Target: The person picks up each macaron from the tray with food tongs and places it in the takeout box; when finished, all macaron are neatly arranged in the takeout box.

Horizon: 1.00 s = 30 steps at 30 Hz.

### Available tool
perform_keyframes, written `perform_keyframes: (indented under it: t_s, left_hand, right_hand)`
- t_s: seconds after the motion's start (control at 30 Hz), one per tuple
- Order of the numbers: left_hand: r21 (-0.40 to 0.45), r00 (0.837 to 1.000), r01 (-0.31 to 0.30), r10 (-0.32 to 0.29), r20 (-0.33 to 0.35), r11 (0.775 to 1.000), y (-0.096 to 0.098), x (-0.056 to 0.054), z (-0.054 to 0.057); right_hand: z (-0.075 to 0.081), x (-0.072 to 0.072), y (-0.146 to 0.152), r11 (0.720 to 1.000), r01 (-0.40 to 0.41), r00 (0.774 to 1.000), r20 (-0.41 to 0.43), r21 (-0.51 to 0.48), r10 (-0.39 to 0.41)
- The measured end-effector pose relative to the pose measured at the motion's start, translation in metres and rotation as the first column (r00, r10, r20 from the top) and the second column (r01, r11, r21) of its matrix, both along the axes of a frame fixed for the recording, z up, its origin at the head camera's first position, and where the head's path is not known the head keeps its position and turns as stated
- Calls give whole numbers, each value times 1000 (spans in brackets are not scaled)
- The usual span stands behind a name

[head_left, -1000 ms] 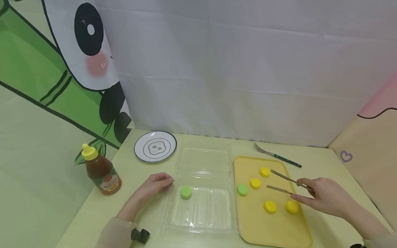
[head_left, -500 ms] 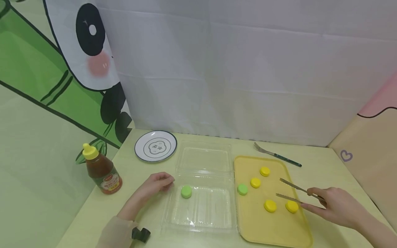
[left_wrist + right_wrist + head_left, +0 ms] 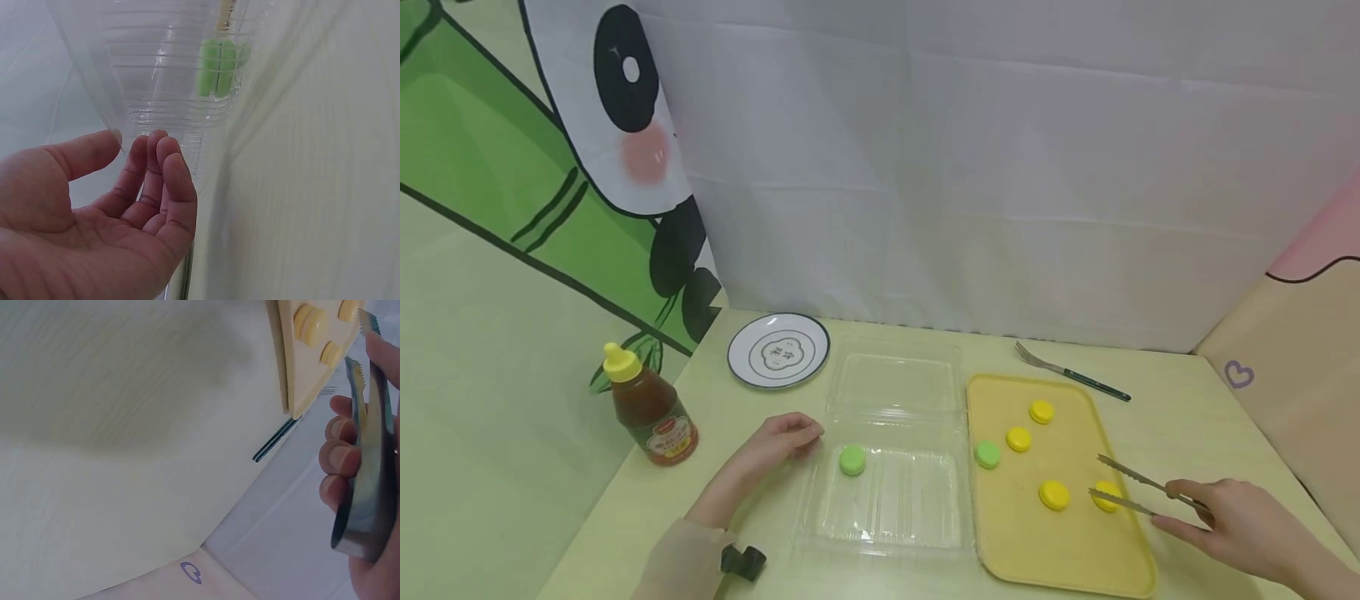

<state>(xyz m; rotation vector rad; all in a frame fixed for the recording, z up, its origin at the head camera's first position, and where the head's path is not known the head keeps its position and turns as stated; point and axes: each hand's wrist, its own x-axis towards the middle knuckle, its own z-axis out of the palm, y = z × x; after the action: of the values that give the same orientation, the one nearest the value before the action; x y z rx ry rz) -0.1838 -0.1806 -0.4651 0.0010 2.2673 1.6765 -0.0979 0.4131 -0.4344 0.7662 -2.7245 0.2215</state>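
Observation:
My right hand (image 3: 1243,523) grips metal tongs (image 3: 369,487), their two serrated arms spread apart with nothing between the tips. In the head view the lower arm overlaps a yellow macaron (image 3: 1103,505) near the right edge of a yellow tray (image 3: 1060,562). Several more yellow macarons lie there, among them one (image 3: 1054,496) to its left, plus a green macaron (image 3: 988,454) by the left edge. At the left rim of a clear hinged plastic container (image 3: 917,508), my left hand (image 3: 781,442) rests with loosely bent fingers, thumb apart from them. Inside sits a green macaron (image 3: 215,69).
A fork (image 3: 1082,378) with a dark handle lies behind the tray. Behind the container's left side stands a white plate (image 3: 752,354) with a dark rim. A sauce bottle (image 3: 658,417) with a yellow cap is at the far left. Printed cloth walls surround the table.
My right hand has moved the spread tongs right and toward me, from beside the back macarons to over the right-hand yellow one. My left hand stays at the container's rim.

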Motion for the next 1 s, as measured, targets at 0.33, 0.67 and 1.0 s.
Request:
perform_keyframes:
  t_s: [0.33,0.67,1.0]
  left_hand:
    - [11,1000,1,-1,-5,1000,2,0,4]
    - [8,1000,5,-5,-5,1000,1,1,3]
    - [2,1000,1,-1,0,1000,1,2,4]
  right_hand:
    - [-6,10,9,1000,16,1000,13,-8,-16]
    - [-10,13,11,1000,10,999,45,-9,-9]
    - [-13,15,13,1000,14,998,60,-14,-13]
